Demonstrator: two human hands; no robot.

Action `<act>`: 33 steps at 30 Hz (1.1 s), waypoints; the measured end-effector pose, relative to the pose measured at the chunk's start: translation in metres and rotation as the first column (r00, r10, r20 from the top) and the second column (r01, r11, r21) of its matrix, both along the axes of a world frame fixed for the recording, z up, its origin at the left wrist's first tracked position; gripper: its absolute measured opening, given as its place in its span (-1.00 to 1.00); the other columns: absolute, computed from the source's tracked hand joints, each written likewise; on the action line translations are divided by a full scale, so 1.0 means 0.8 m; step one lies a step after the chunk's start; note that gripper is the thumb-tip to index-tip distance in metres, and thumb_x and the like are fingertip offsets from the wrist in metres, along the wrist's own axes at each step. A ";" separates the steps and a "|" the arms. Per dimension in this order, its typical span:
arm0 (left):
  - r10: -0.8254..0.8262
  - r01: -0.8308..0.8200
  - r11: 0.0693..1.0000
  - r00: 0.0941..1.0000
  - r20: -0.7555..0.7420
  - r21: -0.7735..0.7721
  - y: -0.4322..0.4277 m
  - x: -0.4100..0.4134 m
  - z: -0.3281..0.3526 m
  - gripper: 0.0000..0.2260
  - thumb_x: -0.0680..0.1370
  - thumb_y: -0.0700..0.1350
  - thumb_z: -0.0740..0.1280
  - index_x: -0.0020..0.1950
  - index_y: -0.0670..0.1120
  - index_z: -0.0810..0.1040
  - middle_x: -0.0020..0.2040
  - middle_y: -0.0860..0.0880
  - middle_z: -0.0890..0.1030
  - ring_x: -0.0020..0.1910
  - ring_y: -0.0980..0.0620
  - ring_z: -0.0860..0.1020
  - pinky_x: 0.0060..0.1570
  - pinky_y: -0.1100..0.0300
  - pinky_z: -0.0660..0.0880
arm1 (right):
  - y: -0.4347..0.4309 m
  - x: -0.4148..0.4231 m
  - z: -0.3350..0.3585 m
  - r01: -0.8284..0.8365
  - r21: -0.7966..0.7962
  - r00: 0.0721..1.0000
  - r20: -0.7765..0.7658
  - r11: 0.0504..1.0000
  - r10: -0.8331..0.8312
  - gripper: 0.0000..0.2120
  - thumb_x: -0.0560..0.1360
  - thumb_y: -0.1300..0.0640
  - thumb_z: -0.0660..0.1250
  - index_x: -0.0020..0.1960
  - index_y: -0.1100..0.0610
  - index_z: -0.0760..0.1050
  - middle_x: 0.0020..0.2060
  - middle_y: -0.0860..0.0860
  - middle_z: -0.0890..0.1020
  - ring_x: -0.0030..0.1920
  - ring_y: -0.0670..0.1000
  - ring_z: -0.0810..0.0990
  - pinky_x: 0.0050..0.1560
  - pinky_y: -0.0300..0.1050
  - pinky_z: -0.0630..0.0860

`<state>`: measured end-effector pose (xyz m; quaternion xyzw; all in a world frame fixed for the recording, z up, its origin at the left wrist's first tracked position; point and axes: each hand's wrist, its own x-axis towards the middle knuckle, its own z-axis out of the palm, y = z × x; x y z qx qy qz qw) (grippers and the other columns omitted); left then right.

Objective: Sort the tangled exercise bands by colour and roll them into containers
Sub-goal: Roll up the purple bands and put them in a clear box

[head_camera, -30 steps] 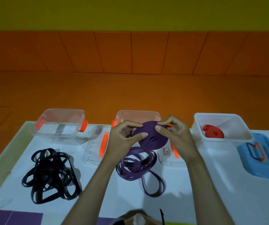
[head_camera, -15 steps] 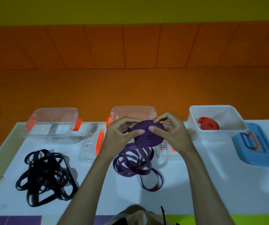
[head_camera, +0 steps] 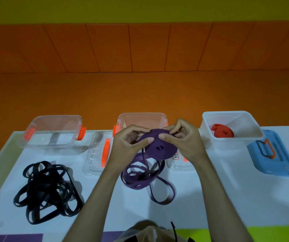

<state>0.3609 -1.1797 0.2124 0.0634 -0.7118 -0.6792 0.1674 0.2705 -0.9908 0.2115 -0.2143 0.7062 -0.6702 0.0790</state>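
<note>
Both hands meet just in front of the middle clear plastic container with orange latches (head_camera: 142,116), which stands at the far edge of the white desk (head_camera: 210,198). The left grip (head_camera: 129,144) has its thumb pressed on the flat face of the purple rolled-up exercise band (head_camera: 161,148), with its fingers curled round the roll's far edge. The right grip (head_camera: 183,138) pinches the roll's upper right rim between thumb and curled fingers. The roll is held up off the desk, tilted toward the camera, and partly covers the container's near wall. From its lower left a strand hangs down to the unrolled purple band loops (head_camera: 140,179), which lie in a loose heap on the desk on the person's side of the container.

Left of the container lies a clear plastic lid with an orange handle (head_camera: 96,154), and further left stands a second clear plastic container with orange latches (head_camera: 56,117). A tangle of black exercise bands (head_camera: 47,191) lies to the near left of the middle container, well apart from the purple loops. Just right of the container, partly under the right wrist, is another clear lid with a small label (head_camera: 178,163). Further right stands a white plastic tub (head_camera: 208,123) holding a red rolled band (head_camera: 223,132), and beside that lies a blue plastic lid with an orange handle (head_camera: 272,154).
</note>
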 end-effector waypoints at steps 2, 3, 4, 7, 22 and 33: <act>-0.027 0.027 0.998 1.000 0.008 0.048 -0.001 0.001 -0.003 -0.78 0.45 -0.30 0.56 0.07 -0.14 0.70 0.06 -0.01 0.75 0.09 0.03 0.71 0.03 0.25 0.62 | -0.003 -0.001 0.001 0.024 -0.043 1.000 -0.017 0.999 -0.025 -0.75 0.39 0.07 0.66 -0.14 0.08 0.61 -0.08 0.10 0.74 0.01 0.19 0.73 0.02 0.27 0.68; -0.050 0.048 0.997 0.999 0.017 0.061 -0.003 0.001 -0.003 -0.75 0.46 -0.30 0.56 0.11 -0.13 0.70 0.09 -0.02 0.74 0.12 0.01 0.70 0.07 0.22 0.62 | -0.005 -0.001 0.005 0.036 -0.063 0.999 -0.006 0.997 -0.036 -0.82 0.41 0.13 0.64 -0.10 0.06 0.65 -0.07 0.05 0.74 0.02 0.15 0.73 0.05 0.21 0.68; -0.069 0.068 0.996 0.997 0.025 0.063 -0.006 0.002 -0.003 -0.70 0.46 -0.30 0.55 0.17 -0.11 0.70 0.13 -0.01 0.74 0.15 0.01 0.70 0.11 0.19 0.62 | -0.006 -0.001 0.008 0.038 -0.078 0.999 0.009 0.996 -0.037 -0.84 0.43 0.18 0.62 -0.06 0.04 0.68 -0.05 0.02 0.74 0.02 0.12 0.73 0.06 0.15 0.68; -0.081 0.079 0.995 0.996 0.028 0.056 -0.018 0.001 0.001 -0.63 0.44 -0.33 0.56 0.21 -0.09 0.70 0.14 0.01 0.75 0.16 -0.01 0.70 0.15 0.13 0.64 | -0.011 -0.001 0.010 -0.049 -0.089 0.997 0.053 0.995 0.054 -0.85 0.46 0.17 0.56 0.02 0.07 0.69 0.00 0.00 0.74 0.06 0.05 0.73 0.04 0.02 0.68; 0.069 -0.071 0.995 0.997 0.026 0.072 -0.041 -0.006 -0.012 -0.71 0.39 -0.25 0.62 0.10 -0.14 0.72 0.03 -0.05 0.75 0.08 -0.06 0.72 0.08 0.05 0.67 | -0.041 -0.021 -0.009 -0.141 -0.030 0.988 0.063 0.990 0.142 -0.77 0.41 0.13 0.60 -0.03 0.08 0.60 0.04 0.09 0.68 0.12 0.12 0.69 0.06 0.01 0.68; 0.048 -0.053 0.996 0.997 0.068 0.072 -0.044 -0.013 -0.017 -0.71 0.40 -0.32 0.60 0.09 -0.17 0.72 0.00 -0.06 0.76 0.02 -0.05 0.73 0.01 0.17 0.65 | -0.046 -0.026 -0.006 -0.188 0.045 0.978 0.102 0.981 0.183 -0.79 0.42 0.14 0.60 0.01 0.01 0.65 0.03 0.01 0.71 0.07 0.07 0.71 0.08 0.11 0.69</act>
